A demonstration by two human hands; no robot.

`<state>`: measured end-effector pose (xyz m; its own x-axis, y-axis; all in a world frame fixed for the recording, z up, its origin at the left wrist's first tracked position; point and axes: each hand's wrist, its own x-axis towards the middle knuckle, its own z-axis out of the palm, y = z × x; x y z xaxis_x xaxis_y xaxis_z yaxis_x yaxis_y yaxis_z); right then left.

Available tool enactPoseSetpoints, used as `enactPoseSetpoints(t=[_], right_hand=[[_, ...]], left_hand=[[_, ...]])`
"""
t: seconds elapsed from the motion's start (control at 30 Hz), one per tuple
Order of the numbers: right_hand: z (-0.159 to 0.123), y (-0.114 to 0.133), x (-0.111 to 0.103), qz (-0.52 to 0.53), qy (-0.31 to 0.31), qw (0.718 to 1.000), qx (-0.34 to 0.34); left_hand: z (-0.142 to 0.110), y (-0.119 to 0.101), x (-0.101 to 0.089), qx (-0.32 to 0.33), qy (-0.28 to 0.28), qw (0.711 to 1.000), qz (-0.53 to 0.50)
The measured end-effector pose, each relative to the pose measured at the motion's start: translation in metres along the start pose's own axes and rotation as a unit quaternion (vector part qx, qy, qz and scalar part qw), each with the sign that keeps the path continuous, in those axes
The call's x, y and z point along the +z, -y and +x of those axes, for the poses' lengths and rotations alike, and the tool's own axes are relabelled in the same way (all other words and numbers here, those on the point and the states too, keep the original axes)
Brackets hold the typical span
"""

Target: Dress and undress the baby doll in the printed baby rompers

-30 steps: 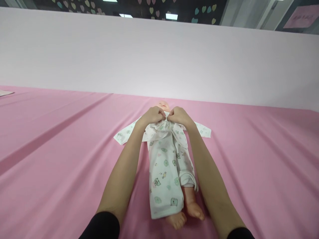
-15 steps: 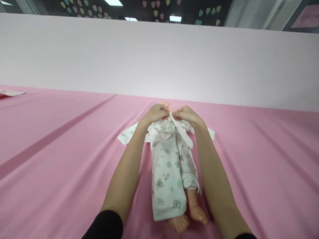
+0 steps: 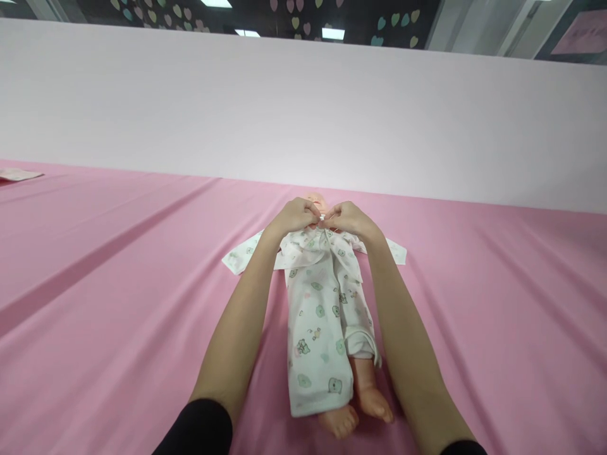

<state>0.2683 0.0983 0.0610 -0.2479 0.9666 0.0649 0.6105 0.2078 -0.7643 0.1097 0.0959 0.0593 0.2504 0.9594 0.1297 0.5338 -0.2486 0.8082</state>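
Two bare hands, left hand (image 3: 296, 216) and right hand (image 3: 351, 218), meet at the neckline of a printed top (image 3: 303, 254) on a doll (image 3: 364, 378), fingertips of each closed on a small white piece of its cloth (tie or edge, cannot be determined at this size). Doll lies face up on a pink sheet (image 3: 484, 316), between the forearms, head (image 3: 316, 200) towards the white panel (image 3: 303, 114), feet towards the wearer; this placement presumably gives both arms equal reach to the chest. Grips oppose each other just below the chin, apparently so that the cloth is held from both sides at one point. Sleeves of the top lie spread outward, clear of the fingers. Printed trousers (image 3: 315, 328) cover the legs unevenly: one hem reaches near the foot, the other is bunched higher, which would explain the exposed shin. Both feet are bare
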Motion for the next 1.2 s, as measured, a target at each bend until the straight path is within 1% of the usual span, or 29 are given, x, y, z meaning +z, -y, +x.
enactPoseSetpoints(t=[0.1,0.17,0.23,0.3,0.37,0.47,0.67,0.77,0.9,1.0,1.1,1.2], right_hand=[[0.001,0.0,0.001,-0.099,-0.035,0.994,0.012],[0.001,0.0,0.0,-0.121,-0.048,0.991,0.017],[0.002,-0.002,-0.001,-0.095,-0.059,0.994,0.014],[0.003,-0.005,-0.003,-0.046,-0.063,0.997,0.004],[0.004,-0.007,-0.004,0.001,-0.042,0.999,-0.01],[0.003,-0.008,-0.005,0.038,0.001,0.999,-0.024],[0.001,-0.008,-0.008,0.069,0.035,0.996,-0.034],[0.002,-0.009,-0.006,0.051,0.028,0.998,-0.038],[0.004,-0.007,0.001,-0.001,-0.006,0.999,-0.037],[0.004,-0.004,0.007,-0.05,-0.021,0.998,-0.042],[0.003,-0.002,0.009,-0.079,-0.017,0.996,-0.033],[0.003,-0.003,0.007,-0.076,-0.009,0.997,-0.024]], left_hand=[[0.001,0.001,0.0,0.001,-0.001,1.0,0.018],[0.002,0.002,0.0,0.0,0.001,1.0,0.022],[0.003,0.003,0.0,-0.008,0.008,1.0,0.016],[0.003,0.003,0.0,-0.01,0.017,1.0,0.008],[0.003,0.004,0.0,-0.008,0.021,1.0,0.008],[0.005,0.005,0.001,-0.001,0.025,1.0,0.004],[0.006,0.007,0.003,0.002,0.025,1.0,-0.005],[0.003,0.003,0.005,-0.011,0.023,1.0,-0.015],[0.001,-0.001,0.007,-0.026,0.011,0.999,-0.042],[0.0,-0.002,0.007,-0.037,-0.001,0.999,-0.021],[0.0,-0.001,0.007,-0.044,-0.008,0.999,0.001],[0.002,0.001,0.007,-0.042,-0.004,0.999,0.001]])
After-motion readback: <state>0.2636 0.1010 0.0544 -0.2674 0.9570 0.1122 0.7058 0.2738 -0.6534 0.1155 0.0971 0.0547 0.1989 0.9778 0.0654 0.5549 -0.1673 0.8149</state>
